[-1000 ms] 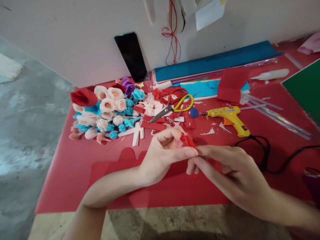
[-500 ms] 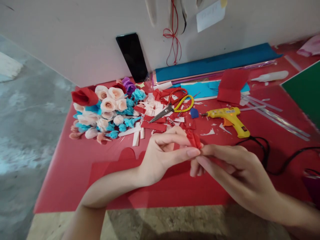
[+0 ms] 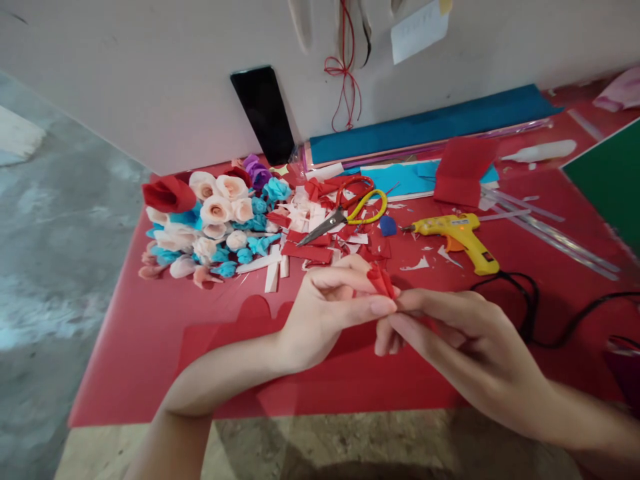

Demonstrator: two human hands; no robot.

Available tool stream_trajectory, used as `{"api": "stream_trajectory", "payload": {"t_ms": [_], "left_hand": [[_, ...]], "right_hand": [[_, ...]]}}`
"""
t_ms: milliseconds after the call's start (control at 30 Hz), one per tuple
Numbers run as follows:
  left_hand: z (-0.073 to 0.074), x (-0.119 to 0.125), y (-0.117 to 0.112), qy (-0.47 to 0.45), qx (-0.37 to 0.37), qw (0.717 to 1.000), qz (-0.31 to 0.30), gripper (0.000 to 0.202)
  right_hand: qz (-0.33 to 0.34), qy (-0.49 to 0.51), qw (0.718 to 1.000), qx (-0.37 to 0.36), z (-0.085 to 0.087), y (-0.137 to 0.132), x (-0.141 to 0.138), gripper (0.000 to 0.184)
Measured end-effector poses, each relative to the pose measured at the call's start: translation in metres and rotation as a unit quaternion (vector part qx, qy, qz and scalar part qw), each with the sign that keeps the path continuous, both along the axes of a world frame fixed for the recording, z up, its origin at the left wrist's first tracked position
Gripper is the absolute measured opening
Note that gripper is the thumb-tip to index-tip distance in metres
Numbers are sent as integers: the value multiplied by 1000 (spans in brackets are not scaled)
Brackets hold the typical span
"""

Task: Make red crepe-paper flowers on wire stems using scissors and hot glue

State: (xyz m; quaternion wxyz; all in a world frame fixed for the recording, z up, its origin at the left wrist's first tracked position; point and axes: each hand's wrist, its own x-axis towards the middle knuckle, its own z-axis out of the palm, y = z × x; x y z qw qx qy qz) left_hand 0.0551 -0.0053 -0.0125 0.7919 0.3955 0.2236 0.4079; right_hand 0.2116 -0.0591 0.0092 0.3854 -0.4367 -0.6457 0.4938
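Note:
Between my two hands is a small rolled piece of red crepe paper (image 3: 381, 280), flared at its upper end. My left hand (image 3: 333, 313) pinches it between thumb and fingers. The fingertips of my right hand (image 3: 460, 340) are closed at its lower end, touching the left thumb. Beyond the hands lie scissors (image 3: 340, 215) with red and yellow handles, on scraps of red and white paper (image 3: 307, 252). A yellow hot glue gun (image 3: 460, 237) rests on its side to the right.
Paper flowers (image 3: 217, 210) in white, blue and red are heaped at the left of the red table (image 3: 120, 347). A black phone (image 3: 265, 113) leans on the wall. Blue crepe paper (image 3: 430, 123), glue sticks (image 3: 560, 237), a white tube (image 3: 543, 152) and a black cord (image 3: 565, 343) lie right.
The red paper piece has turned slightly and shifted a little left in my fingers. Both hands keep nearly the same place; everything else on the table stays put.

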Motion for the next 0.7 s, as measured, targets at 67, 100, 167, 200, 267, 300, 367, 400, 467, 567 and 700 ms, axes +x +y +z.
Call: {"api": "stream_trajectory", "payload": {"t_ms": [67, 100, 167, 200, 267, 300, 367, 400, 467, 567, 700], "left_hand": [[-2, 0, 1, 5, 6, 1000, 7, 5], [-3, 0, 1, 8, 12, 1000, 10, 5], [-5, 1, 2, 15, 33, 999, 23, 5], [-6, 1, 2, 19, 45, 998, 30, 5], [-8, 1, 3, 27, 68, 996, 41, 6], [-9, 1, 3, 29, 78, 996, 45, 6], [-11, 2, 4, 32, 95, 994, 49, 8], [-12, 2, 4, 35, 103, 993, 52, 8], [-12, 1, 5, 46, 122, 990, 60, 8], [-9, -1, 6, 67, 144, 986, 54, 12], [-6, -3, 8, 88, 170, 981, 37, 24]], "right_hand": [[-8, 2, 1000, 4, 0, 0, -1, 16], [-15, 6, 1000, 11, 0, 0, -1, 15], [-31, 12, 999, 24, 1, 1, -3, 14], [-41, 12, 999, 29, 2, 2, -4, 14], [-59, 5, 998, 34, 3, 3, -5, 13], [-69, 0, 997, 37, 3, 4, -6, 12], [-80, -9, 996, 45, 3, 6, -5, 12], [-81, -13, 995, 50, 2, 6, -5, 13], [-80, -19, 994, 67, 2, 6, -3, 17], [-82, -31, 993, 81, 3, 6, 1, 19], [-120, -23, 989, 88, 7, 6, 6, 14]]}}
